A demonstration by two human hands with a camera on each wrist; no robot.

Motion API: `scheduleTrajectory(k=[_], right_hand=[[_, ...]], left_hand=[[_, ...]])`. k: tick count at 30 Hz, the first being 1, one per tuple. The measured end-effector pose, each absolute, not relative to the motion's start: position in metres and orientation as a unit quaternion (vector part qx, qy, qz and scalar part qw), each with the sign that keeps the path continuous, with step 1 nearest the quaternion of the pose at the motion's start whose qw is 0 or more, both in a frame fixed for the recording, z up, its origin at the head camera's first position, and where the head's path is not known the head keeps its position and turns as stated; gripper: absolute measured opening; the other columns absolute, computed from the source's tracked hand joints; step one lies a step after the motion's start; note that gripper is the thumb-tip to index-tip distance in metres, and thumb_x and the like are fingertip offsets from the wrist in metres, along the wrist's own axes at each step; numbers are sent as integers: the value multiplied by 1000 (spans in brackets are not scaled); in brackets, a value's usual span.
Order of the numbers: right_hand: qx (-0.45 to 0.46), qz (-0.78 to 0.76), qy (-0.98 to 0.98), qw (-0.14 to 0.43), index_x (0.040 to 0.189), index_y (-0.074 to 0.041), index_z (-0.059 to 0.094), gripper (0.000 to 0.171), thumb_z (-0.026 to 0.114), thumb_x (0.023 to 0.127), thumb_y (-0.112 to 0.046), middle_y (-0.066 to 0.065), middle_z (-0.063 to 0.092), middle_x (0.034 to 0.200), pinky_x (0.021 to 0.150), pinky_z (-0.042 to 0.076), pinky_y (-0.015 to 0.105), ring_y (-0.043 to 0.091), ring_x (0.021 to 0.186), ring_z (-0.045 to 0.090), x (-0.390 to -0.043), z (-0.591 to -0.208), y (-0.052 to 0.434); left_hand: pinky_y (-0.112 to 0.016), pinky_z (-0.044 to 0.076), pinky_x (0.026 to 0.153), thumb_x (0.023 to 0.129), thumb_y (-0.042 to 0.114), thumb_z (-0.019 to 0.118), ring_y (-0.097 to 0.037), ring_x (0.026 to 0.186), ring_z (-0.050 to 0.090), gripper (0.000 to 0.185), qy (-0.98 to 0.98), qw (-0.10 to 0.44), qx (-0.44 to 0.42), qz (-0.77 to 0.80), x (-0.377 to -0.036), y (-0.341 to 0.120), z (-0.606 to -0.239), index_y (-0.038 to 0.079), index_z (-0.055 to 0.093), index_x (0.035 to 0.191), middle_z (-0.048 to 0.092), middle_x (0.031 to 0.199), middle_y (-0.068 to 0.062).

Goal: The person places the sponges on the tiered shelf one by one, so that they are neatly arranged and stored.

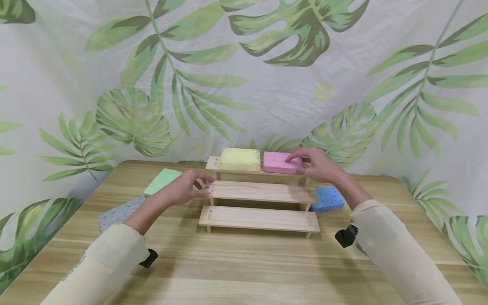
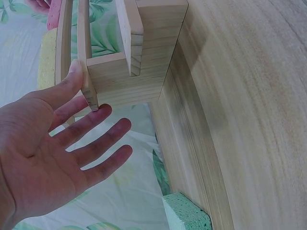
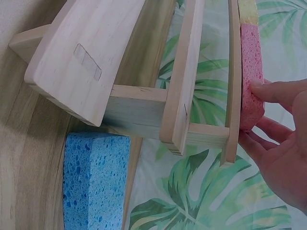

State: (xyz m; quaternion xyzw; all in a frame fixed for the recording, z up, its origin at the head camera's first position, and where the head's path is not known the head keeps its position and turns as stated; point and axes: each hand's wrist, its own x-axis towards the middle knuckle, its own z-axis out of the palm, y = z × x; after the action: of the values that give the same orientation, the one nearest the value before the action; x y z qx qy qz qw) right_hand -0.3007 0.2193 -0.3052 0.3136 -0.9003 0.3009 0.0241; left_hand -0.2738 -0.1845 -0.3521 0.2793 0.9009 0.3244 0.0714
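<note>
A wide wooden table (image 1: 244, 271) stood before a white cloth backdrop with green leaf prints (image 1: 267, 84). On the table stood a three-step shelf of pale wood (image 1: 259, 218). On its top step lay a yellow rectangular sponge (image 1: 239, 159) and, just beside it on the right, a pink rectangular sponge (image 1: 278, 162). A green rectangular sponge (image 1: 162, 181) and a grey rectangular sponge (image 1: 118, 213) lay on the table left of the shelf, and a blue rectangular sponge (image 1: 327, 199) lay at its right end. The right hand (image 1: 318, 164) pinched the right end of the pink sponge between thumb and fingers. The left hand (image 1: 183, 188) was spread open, its thumb and fingertips touching the left end of the middle step.
</note>
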Motion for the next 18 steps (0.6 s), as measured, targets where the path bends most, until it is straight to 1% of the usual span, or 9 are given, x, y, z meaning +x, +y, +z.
scheduleTrajectory(k=[5, 10, 18], right_hand=[[320, 295, -900, 28, 118, 5, 73, 31, 67, 88, 9, 33, 57, 140, 109, 46, 57, 49, 135, 50, -302, -303, 220], [313, 292, -903, 22, 119, 4, 73, 31, 67, 89, 8, 33, 54, 143, 111, 45, 57, 50, 137, 48, -302, -303, 221], [295, 314, -902, 5, 127, 5, 68, 32, 70, 95, 0, 32, 45, 152, 115, 39, 60, 49, 143, 40, -292, -301, 224]], left_hand=[[-48, 58, 90, 95, 11, 77, -39, 107, 66, 42, 903, 66, 280, 320, -274, -184, -350, -9, 65, 130, 67, 126, -23], [-51, 57, 92, 95, 10, 77, -40, 108, 65, 42, 899, 65, 285, 326, -273, -184, -349, -10, 65, 130, 67, 125, -24], [-52, 57, 93, 95, 10, 76, -41, 108, 65, 42, 898, 71, 284, 330, -271, -183, -350, -10, 65, 130, 66, 125, -24]])
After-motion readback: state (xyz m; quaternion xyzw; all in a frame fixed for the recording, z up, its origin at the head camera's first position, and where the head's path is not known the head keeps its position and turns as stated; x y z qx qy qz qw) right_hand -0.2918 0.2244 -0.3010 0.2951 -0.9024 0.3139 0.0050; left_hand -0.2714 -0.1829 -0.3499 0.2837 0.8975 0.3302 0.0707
